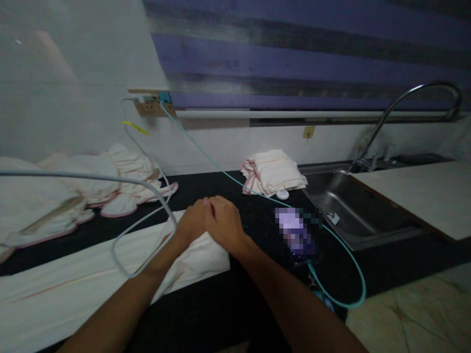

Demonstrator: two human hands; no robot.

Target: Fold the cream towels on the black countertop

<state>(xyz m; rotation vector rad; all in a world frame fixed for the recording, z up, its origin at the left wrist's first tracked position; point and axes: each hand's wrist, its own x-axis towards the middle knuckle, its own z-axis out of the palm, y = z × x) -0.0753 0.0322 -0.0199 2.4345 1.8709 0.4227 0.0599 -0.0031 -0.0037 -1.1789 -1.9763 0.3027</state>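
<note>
My left hand [191,223] and right hand [224,225] press together, fingers curled, on the end of a long cream folded cloth [91,279] lying across the black stone surface [228,304]. Beyond the cloth sits a folded stack of cream towels [272,172], with the steel sink [353,211] to its right. A teal cable [353,264] loops beside the cloth.

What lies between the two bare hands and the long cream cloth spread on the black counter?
Nothing visible does. The left hand and the right hand rest together directly on the end of the long cream cloth. The grey cable loops over the left forearm, not under the hands.
</note>
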